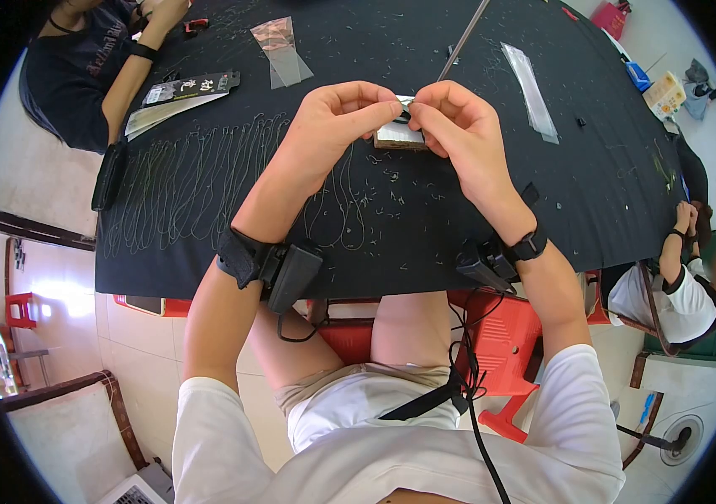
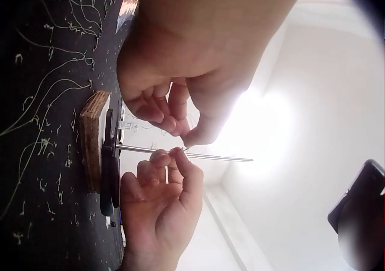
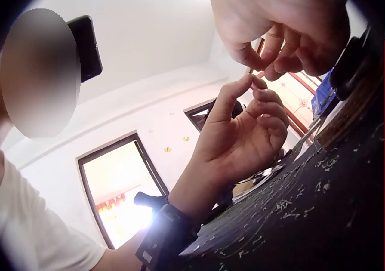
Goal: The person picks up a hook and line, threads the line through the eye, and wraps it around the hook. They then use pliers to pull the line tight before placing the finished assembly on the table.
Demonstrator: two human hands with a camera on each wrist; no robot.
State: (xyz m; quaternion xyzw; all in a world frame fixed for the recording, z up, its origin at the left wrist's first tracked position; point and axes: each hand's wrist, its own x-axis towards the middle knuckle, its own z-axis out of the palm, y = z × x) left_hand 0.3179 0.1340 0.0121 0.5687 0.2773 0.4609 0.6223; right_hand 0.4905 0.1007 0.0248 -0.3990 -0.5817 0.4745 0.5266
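"While both arms reach out in the head view, what's the grip?"

"The left hand [image 1: 337, 122] and the right hand [image 1: 465, 128] each pinch, thumb against forefinger, tips almost meeting over a small block [image 1: 401, 141]. Whatever they hold is too fine to make out there."

"And the metal rod [image 1: 465, 35]?"

"Slanting off from near the right knuckles to the top edge. Loops of thin string [image 1: 198, 181] lie leftward on the black cloth [image 1: 425, 223]."

"From the left wrist?"

"A wisp of thread [image 2: 185, 148] shows between the pinched tips, too short for me to read its direction. The rod's long axis runs out from the block, away from the table, past the fingertips; I can't tell if they touch it. A dark object [image 2: 107, 166] lies along the block."

"Right wrist?"

"The two pinches face each other, close together, other fingers bent; the thread doesn't show clearly."
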